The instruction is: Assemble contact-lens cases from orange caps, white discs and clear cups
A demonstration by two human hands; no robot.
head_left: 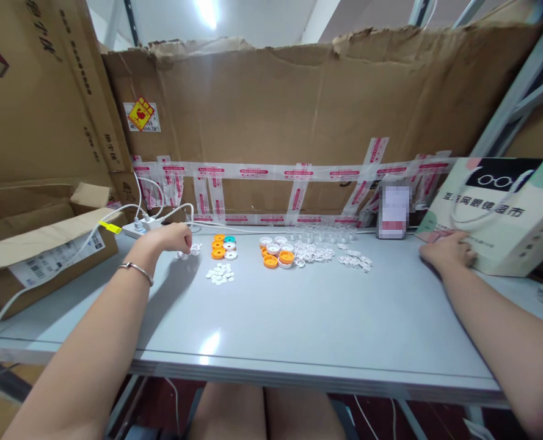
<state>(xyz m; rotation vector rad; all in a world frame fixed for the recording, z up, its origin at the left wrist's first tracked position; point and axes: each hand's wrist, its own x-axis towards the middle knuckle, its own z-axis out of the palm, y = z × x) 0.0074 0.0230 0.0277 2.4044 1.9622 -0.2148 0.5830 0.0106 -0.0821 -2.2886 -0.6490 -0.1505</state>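
Observation:
My left hand (174,237) bends down over a small group of white plastic pieces (195,249) at the back left of the table, its fingers closed. What they hold, if anything, is hidden. Beside it stand short stacks of orange, white and teal round discs (218,245), with a pile of small white discs (220,274) in front. My right hand (449,250) lies on the table against the lower left corner of a paper bag (495,214). Its fingers are curled, and I cannot see anything in them.
Orange and white rings (278,253), a heap of white parts (314,254), clear cups (326,233) and flat white pieces (356,261) spread along the back. A phone (394,211) leans upright. At left are a power strip (138,227) with cables and an open carton (69,244).

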